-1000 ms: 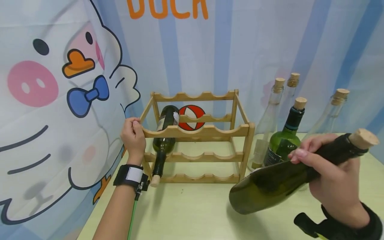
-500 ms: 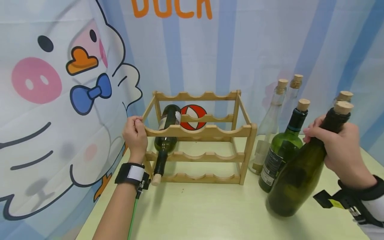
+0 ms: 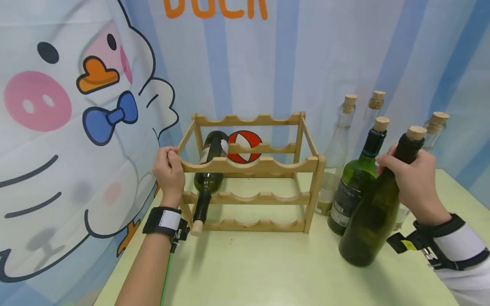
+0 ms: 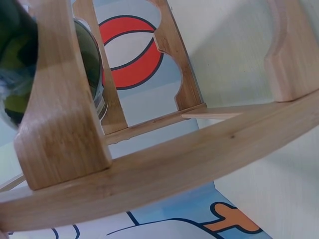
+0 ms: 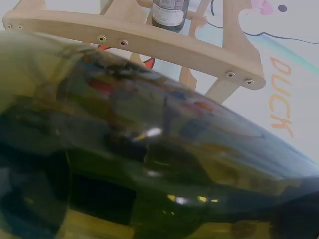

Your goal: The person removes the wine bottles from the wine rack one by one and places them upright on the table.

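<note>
My left hand grips the upper left front corner of a wooden wine rack. Around the neck of a corked dark green wine bottle curl the fingers of my right hand. This bottle leans slightly, neck to the right, its base low over or on the table; which one I cannot tell. Its glass fills most of the right wrist view. In the rack's left slot lies another wine bottle, its corked neck toward me. Just behind the held bottle stands a labelled green wine bottle, partly covered by it.
Clear corked bottles stand at the back right, one beside the rack, one farther back and one behind my right hand. The pale table stretches in front of the rack. A printed cloth hangs behind.
My right hand has swung the wine bottle from a steep tilt to nearly upright, then moved slightly left with it. My left hand keeps its grip on the rack.
</note>
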`<state>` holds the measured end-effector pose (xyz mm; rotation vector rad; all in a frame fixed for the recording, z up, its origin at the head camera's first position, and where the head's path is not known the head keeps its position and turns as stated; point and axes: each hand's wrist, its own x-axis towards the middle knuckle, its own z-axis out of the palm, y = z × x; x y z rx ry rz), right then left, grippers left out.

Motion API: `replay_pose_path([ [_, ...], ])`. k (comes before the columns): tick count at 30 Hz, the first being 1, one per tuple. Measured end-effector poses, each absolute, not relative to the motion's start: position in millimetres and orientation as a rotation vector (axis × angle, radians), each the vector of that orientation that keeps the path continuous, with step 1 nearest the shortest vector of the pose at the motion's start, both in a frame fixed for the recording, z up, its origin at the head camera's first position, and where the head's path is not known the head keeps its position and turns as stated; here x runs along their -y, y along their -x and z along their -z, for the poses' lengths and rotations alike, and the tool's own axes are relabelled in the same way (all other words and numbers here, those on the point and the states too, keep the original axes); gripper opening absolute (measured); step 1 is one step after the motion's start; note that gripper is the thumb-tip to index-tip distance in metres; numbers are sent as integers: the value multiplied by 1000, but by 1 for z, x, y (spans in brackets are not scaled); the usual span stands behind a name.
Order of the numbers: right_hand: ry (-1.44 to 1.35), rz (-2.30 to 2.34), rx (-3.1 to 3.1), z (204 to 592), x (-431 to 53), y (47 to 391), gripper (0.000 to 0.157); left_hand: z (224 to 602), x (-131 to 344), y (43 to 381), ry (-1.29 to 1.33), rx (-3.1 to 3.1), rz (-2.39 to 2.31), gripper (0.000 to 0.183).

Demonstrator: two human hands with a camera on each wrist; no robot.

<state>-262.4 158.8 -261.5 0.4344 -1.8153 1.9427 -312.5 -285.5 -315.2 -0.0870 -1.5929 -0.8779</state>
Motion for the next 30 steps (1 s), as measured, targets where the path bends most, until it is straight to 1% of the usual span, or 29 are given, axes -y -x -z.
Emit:
replay_pose_path([
  [7, -415, -1905, 1783, 263, -155, 263, 5, 314, 286, 310, 69, 1594, 878, 26],
  [22, -352, -1769, 1800, 269, -152, 262, 7, 312, 284, 310, 84, 1594, 896, 24],
  [26, -343, -1647, 1770, 274, -150, 263, 16, 312, 284, 309, 83, 1608, 896, 24],
  [30, -361, -1497, 1586, 281, -141, 262, 39, 312, 284, 309, 73, 1619, 890, 26],
])
